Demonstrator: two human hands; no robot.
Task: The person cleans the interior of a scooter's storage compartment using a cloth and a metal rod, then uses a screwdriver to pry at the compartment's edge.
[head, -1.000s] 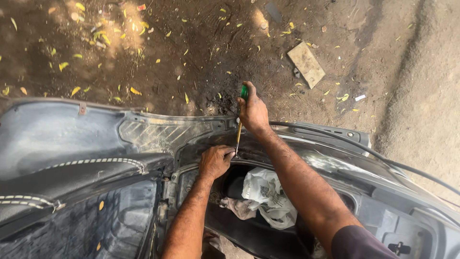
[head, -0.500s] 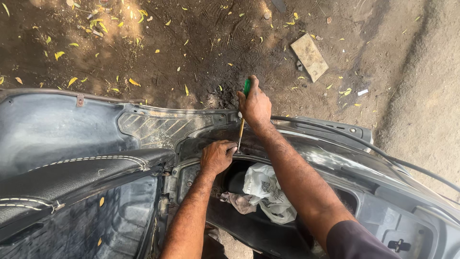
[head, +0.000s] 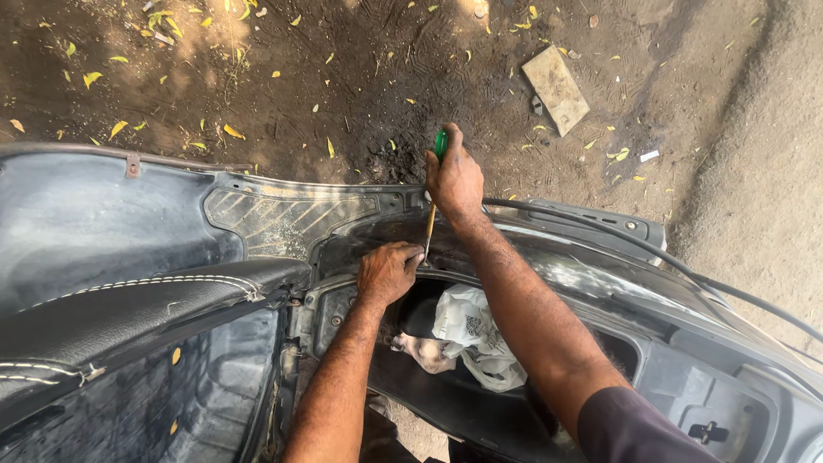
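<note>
My right hand [head: 454, 182] grips the green handle of a screwdriver [head: 440, 144], held upright with its thin shaft pointing down at the rim of a scooter's open under-seat compartment [head: 549, 283]. My left hand [head: 387, 271] rests on that rim right at the screwdriver's tip, fingers curled around the spot. The tip itself is hidden by my fingers. The raised black seat [head: 129, 309] with white stitching lies to the left.
A white plastic bag [head: 471, 330] and a crumpled rag [head: 424, 351] lie inside the compartment. A black cable [head: 729, 291] runs along the scooter's right side. Beyond is bare dirt with yellow leaves and a flat stone slab [head: 555, 88].
The view has shifted slightly; both hands stay at the same spot on the rim, with the screwdriver still upright.
</note>
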